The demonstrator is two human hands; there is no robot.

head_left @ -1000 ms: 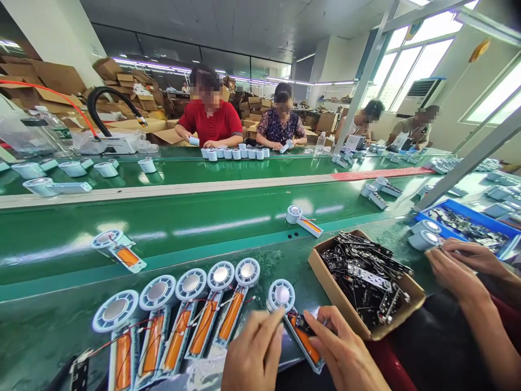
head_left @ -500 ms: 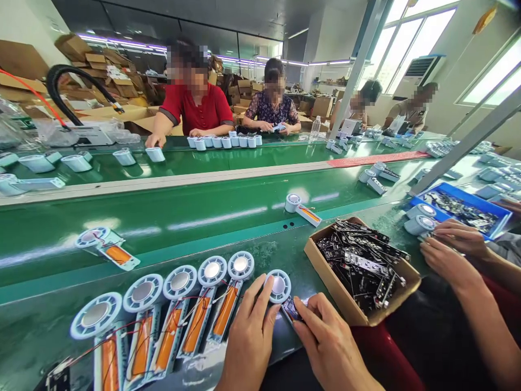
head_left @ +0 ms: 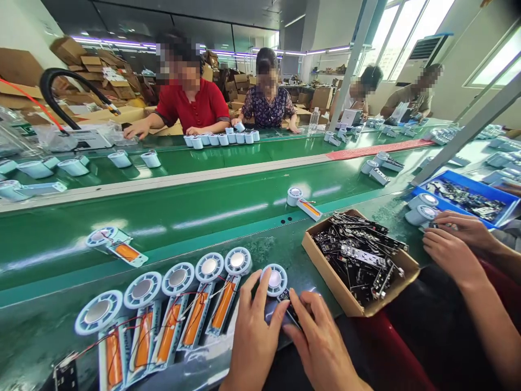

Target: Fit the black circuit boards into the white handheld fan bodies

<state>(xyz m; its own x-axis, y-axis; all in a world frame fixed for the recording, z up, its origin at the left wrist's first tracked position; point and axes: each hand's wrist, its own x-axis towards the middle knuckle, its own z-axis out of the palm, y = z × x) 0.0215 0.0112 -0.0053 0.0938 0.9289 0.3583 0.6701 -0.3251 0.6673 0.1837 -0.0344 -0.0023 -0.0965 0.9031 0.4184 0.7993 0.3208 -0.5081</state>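
Note:
A light blue plastic housing with a round silver-centred head stands on the near bench. My left hand grips its left side, with fingers curved against the head's rim. The fingers of my right hand are closed on a small black circuit board at the housing's handle, which they mostly cover. To the left, a row of similar housings lies side by side. Their handles hold orange cells with thin red and black wires trailing over them.
An open cardboard box of black circuit boards stands right of my hands. Beyond it are a co-worker's hands and a blue tray. Housings ride on the green belt. Several people sit across it.
My right hand and the board have shifted slightly at the handle. On the belt, the left housing sits further right. Across the belt, the red-sleeved person's hand has left a housing.

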